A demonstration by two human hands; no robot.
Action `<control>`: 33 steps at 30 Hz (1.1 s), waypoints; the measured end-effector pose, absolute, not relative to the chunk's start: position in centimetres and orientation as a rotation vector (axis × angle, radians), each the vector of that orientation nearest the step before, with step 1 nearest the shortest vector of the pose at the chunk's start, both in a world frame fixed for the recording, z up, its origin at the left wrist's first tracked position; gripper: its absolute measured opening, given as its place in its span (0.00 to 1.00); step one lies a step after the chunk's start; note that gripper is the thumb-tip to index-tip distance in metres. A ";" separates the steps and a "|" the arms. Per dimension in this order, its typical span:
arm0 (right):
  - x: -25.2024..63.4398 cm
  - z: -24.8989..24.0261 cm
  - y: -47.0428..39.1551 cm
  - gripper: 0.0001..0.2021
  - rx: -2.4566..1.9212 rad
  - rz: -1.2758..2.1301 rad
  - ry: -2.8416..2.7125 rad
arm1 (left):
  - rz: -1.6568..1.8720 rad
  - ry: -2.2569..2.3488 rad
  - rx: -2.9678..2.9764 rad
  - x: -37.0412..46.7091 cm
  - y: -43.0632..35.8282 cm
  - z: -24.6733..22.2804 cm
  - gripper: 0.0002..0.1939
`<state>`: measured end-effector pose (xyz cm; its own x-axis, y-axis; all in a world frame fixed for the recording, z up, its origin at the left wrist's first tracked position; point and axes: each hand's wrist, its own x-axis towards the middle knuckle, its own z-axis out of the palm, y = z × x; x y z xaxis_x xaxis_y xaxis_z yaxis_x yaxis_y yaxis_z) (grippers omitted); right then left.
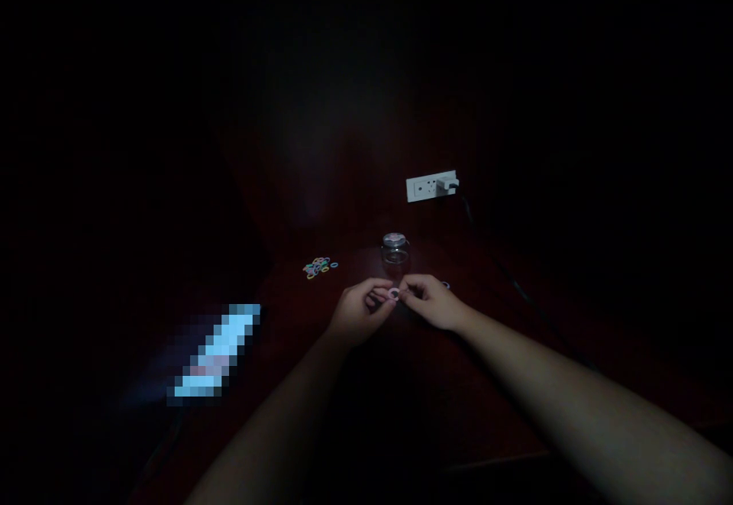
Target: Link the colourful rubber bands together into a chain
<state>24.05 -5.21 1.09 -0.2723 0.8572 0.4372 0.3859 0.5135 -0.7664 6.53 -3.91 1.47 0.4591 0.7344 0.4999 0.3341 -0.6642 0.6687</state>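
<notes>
My left hand (360,312) and my right hand (434,302) meet over the table, just in front of a small clear jar (395,257) with a lid on it. Pinched between the fingertips of both hands is a small pale pink hair tie (393,293), its loop facing me. Part of another light-coloured hair tie (446,285) shows right behind my right hand. To the left of the jar lies a loose pile of colourful hair ties (318,267), in yellow, green, blue and other shades.
A dark reddish table (355,260) lies under my hands in very dim light. At the left a lit, blurred-out screen (221,352) glows. On the back wall is a white socket panel (424,186) with a plugged-in charger (447,182), its cable (518,287) running down to the right.
</notes>
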 end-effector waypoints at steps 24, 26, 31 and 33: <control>23.8 1.4 -5.7 0.09 -1.017 0.753 -1.859 | 1.103 0.962 2.178 6.6 -3.8 1.3 0.08; 23.7 1.5 -5.8 0.09 -1.005 0.783 -1.849 | 1.102 0.970 2.170 6.7 -3.8 1.4 0.08; 23.7 1.5 -5.8 0.10 -1.012 0.765 -1.845 | 1.092 0.961 2.145 6.8 -3.8 1.3 0.08; 23.7 1.4 -5.7 0.10 -1.016 0.753 -1.851 | 1.097 0.961 2.144 6.8 -3.8 1.3 0.08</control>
<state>23.72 -5.74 1.38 -0.2885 0.8700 0.3997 0.3443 0.4839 -0.8046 6.82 -3.80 1.29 0.4136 0.7885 0.4553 0.3477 -0.5989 0.7214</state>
